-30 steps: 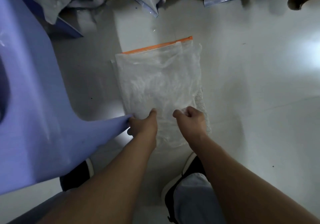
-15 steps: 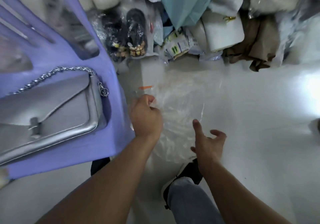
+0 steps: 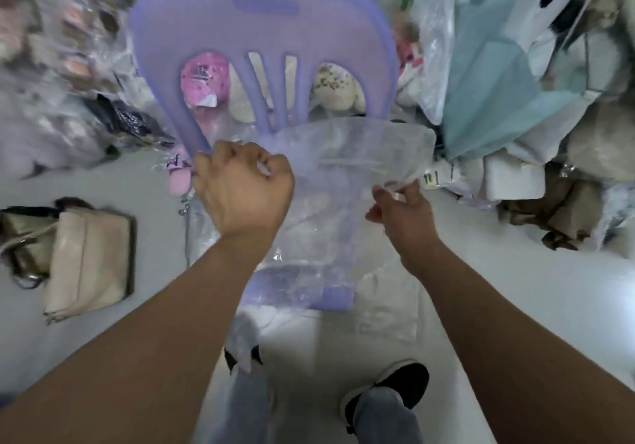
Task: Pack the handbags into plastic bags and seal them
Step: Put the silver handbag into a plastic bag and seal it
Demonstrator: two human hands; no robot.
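Observation:
A clear plastic bag (image 3: 347, 168) is held up in the air in front of the purple chair (image 3: 261, 48), covering most of the seat. My left hand (image 3: 244, 189) is closed in a fist on the bag's left side. My right hand (image 3: 400, 210) pinches the bag's right edge between thumb and fingers. A beige handbag (image 3: 89, 258) lies on the white floor at the left, apart from both hands. The silver handbag seen earlier on the chair is hidden behind the plastic.
Heaps of wrapped goods, a teal bag (image 3: 494, 86) and brown bags (image 3: 556, 216) crowd the back and right. Pink and cream items (image 3: 202, 82) show through the chair back. My shoes (image 3: 402, 385) stand on the floor below. Another flat plastic sheet (image 3: 385, 313) lies near my feet.
The bag was lifted off the floor and now hangs in front of the chair. My right hand, open half a second ago, has pinched the bag's edge. The view swung up and left.

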